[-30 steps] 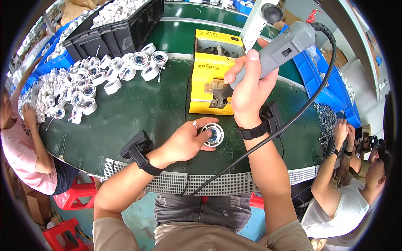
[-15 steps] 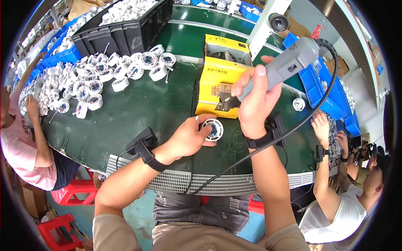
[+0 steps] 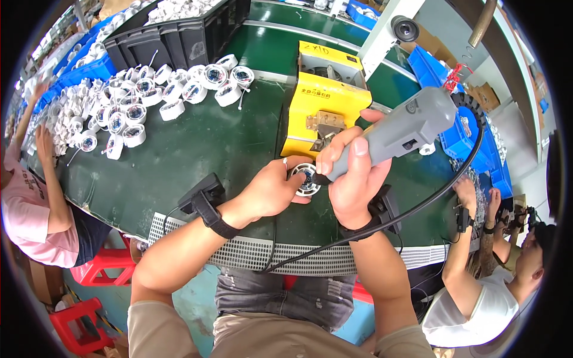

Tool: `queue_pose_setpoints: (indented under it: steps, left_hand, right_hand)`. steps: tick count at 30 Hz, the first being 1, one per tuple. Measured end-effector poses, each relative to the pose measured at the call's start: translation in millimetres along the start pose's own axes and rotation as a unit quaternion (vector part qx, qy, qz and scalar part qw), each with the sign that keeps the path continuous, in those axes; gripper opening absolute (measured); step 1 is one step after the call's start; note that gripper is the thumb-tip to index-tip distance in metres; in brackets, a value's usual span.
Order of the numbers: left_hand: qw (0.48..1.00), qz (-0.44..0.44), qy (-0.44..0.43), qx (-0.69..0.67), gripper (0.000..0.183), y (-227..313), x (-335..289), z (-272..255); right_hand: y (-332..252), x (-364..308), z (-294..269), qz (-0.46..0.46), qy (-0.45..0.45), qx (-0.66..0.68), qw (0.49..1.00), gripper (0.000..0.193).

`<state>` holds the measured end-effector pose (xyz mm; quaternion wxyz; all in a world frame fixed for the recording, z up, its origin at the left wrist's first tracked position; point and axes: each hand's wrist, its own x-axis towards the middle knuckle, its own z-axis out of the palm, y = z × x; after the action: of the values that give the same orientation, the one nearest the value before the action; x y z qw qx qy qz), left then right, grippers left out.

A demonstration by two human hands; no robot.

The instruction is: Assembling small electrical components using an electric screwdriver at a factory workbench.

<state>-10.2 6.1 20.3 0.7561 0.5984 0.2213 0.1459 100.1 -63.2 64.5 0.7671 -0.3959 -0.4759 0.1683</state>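
Note:
My left hand (image 3: 267, 190) grips a round white housing (image 3: 307, 190) with a blue circuit board inside, keeping it low over the green bench. In my closed right hand (image 3: 357, 182) is a grey electric screwdriver (image 3: 403, 131), slanted so its dark nose reaches down to the housing. Its tip is at the board; my fingers hide part of it, so contact with a screw cannot be made out. Just beyond both hands stands a yellow screw feeder (image 3: 328, 101) with a metal block on its front.
Many similar white housings (image 3: 134, 113) lie heaped at left, by a full black crate (image 3: 179, 45). A black cable (image 3: 412, 209) arcs from the screwdriver across my right wrist. Blue bins (image 3: 465, 140) stand at right. Co-workers sit on both sides, one in pink (image 3: 39, 209), another in white (image 3: 477, 310).
My right hand has brought the screwdriver down and nearer me, from over the screw feeder's front to the housing. My left hand still holds the housing in about the same place.

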Motion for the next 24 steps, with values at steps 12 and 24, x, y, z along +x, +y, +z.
queue_pose_setpoints:
  steps: [12, 24]
  left_hand:
    - [1.0, -0.012, 0.008, 0.012, 0.031, -3, 1, 0]
    - [0.999, -0.028, -0.008, 0.034, 0.03, -2, 4, -4]
  right_hand:
    - [5, -6, -3, -0.005, -0.035, -0.015, 0.999, 0.04]
    - [11, -8, -12, -0.003, -0.096, 0.015, 0.995, 0.039]
